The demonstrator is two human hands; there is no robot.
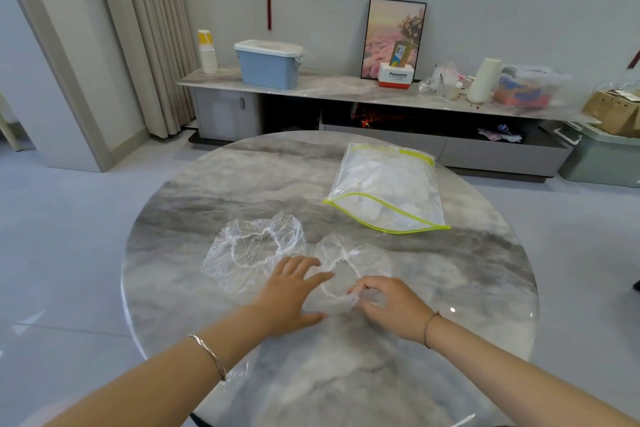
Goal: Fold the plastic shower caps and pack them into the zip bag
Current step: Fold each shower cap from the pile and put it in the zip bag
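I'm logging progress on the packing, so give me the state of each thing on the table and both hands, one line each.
zip bag: mouth open, white plastic already inside.
left shower cap: unfolded, spread flat, untouched.
right shower cap: unfolded, near rim being pinched.
left hand: fingers straight, laid flat at the right shower cap's edge.
right hand: fingertips pinching that cap's rim.

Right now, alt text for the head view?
Right hand pinches the rim of a clear shower cap on a marble table; left hand rests flat at its edge. A second cap and a zip bag lie beyond.
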